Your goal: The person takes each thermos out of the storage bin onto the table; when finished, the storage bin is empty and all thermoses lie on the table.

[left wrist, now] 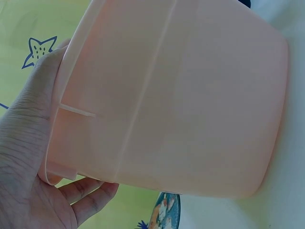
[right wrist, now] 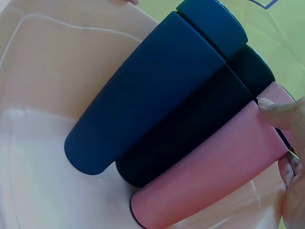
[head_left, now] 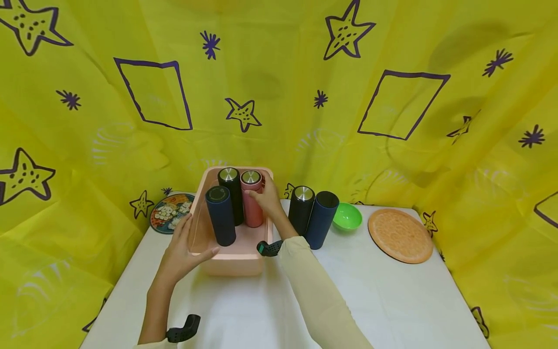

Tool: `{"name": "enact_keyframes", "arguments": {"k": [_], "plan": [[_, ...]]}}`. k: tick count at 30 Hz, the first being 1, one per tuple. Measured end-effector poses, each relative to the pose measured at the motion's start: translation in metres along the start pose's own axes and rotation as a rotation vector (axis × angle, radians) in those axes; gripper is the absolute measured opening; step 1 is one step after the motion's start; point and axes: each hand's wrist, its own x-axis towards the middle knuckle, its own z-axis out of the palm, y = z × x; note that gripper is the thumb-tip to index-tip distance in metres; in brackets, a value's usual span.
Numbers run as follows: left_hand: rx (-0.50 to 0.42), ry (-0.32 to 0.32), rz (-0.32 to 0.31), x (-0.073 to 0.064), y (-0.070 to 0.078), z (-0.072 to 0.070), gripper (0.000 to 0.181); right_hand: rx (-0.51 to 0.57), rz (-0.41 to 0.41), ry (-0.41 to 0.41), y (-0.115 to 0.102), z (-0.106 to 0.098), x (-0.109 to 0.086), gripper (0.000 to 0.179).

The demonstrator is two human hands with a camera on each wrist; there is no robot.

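Observation:
A peach plastic tub (head_left: 237, 267) stands at the back of the table, left of centre. Inside, a pink vacuum flask (head_left: 254, 213), a black one (head_left: 236, 206) and a dark blue one (head_left: 221, 222) stand upright and close together. My right hand (head_left: 271, 199) holds the pink flask near its lid; in the right wrist view the thumb (right wrist: 276, 113) lies at the lid seam. With its thumb at the front and fingers on the left side, my left hand (head_left: 179, 257) grips the tub's rim at the near left corner.
Right of the tub stand another black flask (head_left: 299, 218) and a blue flask (head_left: 321, 224), side by side. A green bowl (head_left: 348, 216) and a round orange-brown mat (head_left: 400, 236) lie farther right. A round patterned plate (head_left: 167, 214) is behind the left hand. A yellow curtain (head_left: 279, 97) surrounds the table.

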Motion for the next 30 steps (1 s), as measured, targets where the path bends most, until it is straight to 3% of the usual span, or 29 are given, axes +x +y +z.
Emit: {"name": "enact_keyframes", "arguments": {"k": [13,25,30], "plan": [[0.004,-0.001,-0.012,-0.0017,-0.0003,-0.0013,0.114,-0.149,-0.029,0.025,0.0039,0.0045,0.0018,0.068],[-0.006,-0.004,-0.015,-0.0022,0.0002,0.0002,0.114,-0.191,0.011,0.024,0.0013,0.0021,-0.0003,0.069],[0.007,0.001,-0.001,-0.0014,0.0005,0.0004,0.114,-0.199,-0.010,0.012,-0.0012,-0.0001,0.0007,0.070]]}}
